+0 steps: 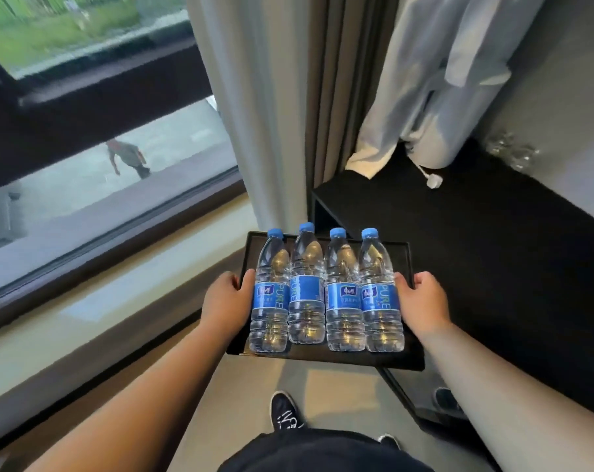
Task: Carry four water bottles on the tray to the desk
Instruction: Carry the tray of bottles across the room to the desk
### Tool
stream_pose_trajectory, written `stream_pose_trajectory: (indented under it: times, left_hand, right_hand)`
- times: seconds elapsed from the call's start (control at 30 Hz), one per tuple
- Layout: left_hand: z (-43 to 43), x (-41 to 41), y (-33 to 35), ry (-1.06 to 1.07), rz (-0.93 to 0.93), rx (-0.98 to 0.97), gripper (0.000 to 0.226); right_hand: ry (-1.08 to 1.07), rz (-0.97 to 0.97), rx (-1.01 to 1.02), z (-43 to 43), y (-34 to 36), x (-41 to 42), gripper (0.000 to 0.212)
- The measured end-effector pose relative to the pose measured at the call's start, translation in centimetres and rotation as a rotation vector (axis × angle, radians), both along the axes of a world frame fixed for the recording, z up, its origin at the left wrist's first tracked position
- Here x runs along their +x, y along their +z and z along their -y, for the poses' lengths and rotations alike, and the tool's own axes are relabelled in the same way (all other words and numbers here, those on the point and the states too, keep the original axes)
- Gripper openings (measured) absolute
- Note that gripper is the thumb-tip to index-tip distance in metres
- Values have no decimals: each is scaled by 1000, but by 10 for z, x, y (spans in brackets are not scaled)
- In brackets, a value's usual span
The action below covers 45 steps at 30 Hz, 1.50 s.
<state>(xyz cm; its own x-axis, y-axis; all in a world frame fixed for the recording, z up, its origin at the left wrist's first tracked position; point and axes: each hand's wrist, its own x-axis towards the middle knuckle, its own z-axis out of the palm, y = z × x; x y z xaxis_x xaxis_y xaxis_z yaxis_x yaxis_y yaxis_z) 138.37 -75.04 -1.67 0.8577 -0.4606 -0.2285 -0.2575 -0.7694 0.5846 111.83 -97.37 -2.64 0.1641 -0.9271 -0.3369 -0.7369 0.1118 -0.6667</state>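
Nearest the camera, the person's dark clothing is filling the bottom edge, and a black shoe (286, 412) with white marks is standing on the pale floor (339, 396) below the tray. Two bare forearms are reaching forward from the lower corners.

The left hand (226, 303) is gripping the left edge of the black tray (322, 358), with the thumb lying over the rim beside the leftmost bottle; the other fingers are curling under the tray and cannot be seen. The right hand (422, 301) is gripping the right edge the same way, thumb over the rim next to the rightmost bottle, the remaining fingers hidden beneath.

The tray is being held level in the air, above the floor, with its right part over the near corner of the black desk (476, 267). Four water bottles (326, 294) are standing upright on it in one row, side by side and touching, each clear with a blue cap and a blue label.

Beyond the tray, the desk is stretching away to the right, a white cloth (370, 163) is lying at its far corner, and some clear glassware (511, 153) is sitting blurred at the back. Grey curtains (271, 107) are hanging behind, and a large window (84, 165) is taking up the left side.
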Motion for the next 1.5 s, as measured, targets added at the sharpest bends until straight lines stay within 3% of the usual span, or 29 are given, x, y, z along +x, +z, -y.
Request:
stream_pose_trajectory:
  times: [0.27, 0.4, 0.6, 0.73, 0.97, 1.5]
  left_hand:
    - [97, 10, 1, -291, -41, 5, 48]
    - [144, -8, 1, -449, -7, 34, 50]
    - [207, -49, -9, -555, -102, 3, 53]
    - [235, -75, -13, -618, -113, 18, 53]
    - [268, -108, -9, -674, -98, 91, 51]
    - [362, -103, -15, -937, -88, 172, 53]
  right_hand:
    - [-315, -15, -23, 10, 5, -40, 47]
    - [-414, -54, -29, 14, 5, -76, 49]
    - [-547, -58, -29, 24, 4, -138, 47]
    - [-591, -65, -22, 31, 2, -171, 39]
    - [-628, -13, 25, 44, -5, -202, 52]
    - [-764, -41, 119, 60, -18, -194, 48]
